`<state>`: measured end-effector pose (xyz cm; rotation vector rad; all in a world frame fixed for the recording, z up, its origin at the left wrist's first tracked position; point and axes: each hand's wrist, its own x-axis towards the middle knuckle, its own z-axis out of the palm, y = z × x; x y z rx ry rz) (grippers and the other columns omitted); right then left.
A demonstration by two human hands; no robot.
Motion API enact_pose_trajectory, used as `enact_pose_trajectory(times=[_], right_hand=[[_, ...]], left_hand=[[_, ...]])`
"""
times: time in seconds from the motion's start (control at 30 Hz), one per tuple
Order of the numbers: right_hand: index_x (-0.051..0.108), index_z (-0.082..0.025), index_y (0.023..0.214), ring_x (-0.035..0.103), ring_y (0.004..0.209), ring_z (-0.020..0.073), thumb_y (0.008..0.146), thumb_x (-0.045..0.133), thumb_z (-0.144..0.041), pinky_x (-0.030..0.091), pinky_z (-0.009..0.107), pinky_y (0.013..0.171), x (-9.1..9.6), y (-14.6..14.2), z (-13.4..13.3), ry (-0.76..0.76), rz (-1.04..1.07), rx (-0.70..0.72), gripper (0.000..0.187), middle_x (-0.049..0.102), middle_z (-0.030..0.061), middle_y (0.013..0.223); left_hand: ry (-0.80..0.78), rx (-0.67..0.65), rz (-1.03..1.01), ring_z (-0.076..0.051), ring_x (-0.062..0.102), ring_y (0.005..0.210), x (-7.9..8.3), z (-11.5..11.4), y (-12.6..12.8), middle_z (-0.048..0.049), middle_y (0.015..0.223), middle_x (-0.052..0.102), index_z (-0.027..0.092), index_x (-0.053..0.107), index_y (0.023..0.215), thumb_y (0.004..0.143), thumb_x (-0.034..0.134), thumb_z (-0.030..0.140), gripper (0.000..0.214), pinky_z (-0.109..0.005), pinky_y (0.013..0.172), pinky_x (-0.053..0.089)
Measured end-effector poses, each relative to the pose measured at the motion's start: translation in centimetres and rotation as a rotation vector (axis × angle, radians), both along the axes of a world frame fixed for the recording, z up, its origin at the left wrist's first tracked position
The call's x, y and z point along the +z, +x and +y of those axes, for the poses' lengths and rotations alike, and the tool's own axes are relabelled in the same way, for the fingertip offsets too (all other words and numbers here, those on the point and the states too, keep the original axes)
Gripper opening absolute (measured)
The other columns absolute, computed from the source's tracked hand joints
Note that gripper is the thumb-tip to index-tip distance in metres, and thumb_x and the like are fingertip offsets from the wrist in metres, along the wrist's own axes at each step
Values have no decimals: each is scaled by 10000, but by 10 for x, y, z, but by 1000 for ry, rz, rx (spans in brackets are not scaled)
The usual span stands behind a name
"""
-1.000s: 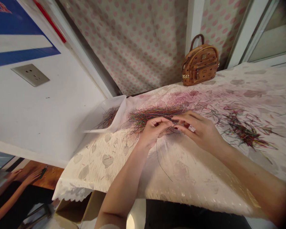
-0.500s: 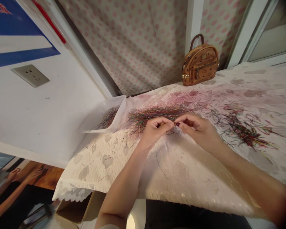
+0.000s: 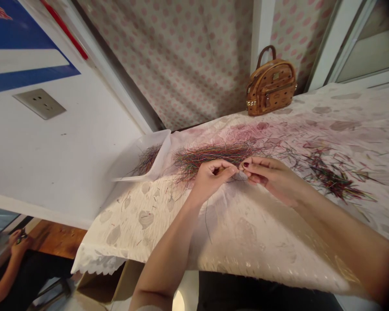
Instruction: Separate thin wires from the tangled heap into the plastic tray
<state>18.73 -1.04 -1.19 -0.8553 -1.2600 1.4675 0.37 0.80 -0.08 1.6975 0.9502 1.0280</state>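
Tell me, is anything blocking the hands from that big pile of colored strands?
Nothing visible blocks them: the left hand sits at the front edge of the pile, and the right hand is just beside it.

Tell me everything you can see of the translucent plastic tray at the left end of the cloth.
The shallow translucent white plastic tray has thin walls and a raised rim, with one straight edge running toward the far corner. It sits at the left end of the leaf-patterned cloth, beside the white panel. A loose tuft of thin multicoloured strands lies inside. Neither the left hand nor the right hand touches it.
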Motion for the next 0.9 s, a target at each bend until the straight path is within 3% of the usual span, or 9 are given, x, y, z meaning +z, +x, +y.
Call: enact_pose_trajectory(times=[0.2, 0.5, 0.73, 0.9], right_hand=[[654, -196, 807, 461, 607, 120, 817, 650, -437, 352, 290, 584, 1, 0, 1, 50, -50, -85, 241, 560, 10, 735], [589, -199, 770, 409, 579, 116, 842, 639, -411, 312, 278, 562, -12, 0, 6, 166, -170, -88, 229, 482, -27, 632], [550, -219, 706, 406, 572, 134, 822, 625, -384, 294, 293, 557, -7, 0, 4, 168, -208, -214, 216, 468, -20, 607], [536, -232, 688, 364, 543, 129, 803, 643, -355, 318, 307, 556, -5, 2, 6, 113, -84, -315, 200, 409, -27, 597]], left_hand=[[0, 33, -27, -94, 486, 625, -3, 3, 0, -18, 675, 609, 152, 727, 772, 802, 698, 448, 299, -226, 568, 354], [20, -10, 31, -93, 501, 597, -2, 0, 1, -16, 671, 626, 151, 724, 800, 818, 687, 432, 284, -235, 593, 391], [46, -13, 73, -126, 578, 729, 2, -2, 2, -61, 866, 718, 163, 757, 882, 880, 610, 438, 312, -235, 645, 421], [-46, 29, 60, -76, 425, 560, 11, -9, -5, -9, 644, 580, 146, 760, 888, 892, 593, 462, 357, -218, 528, 321]])
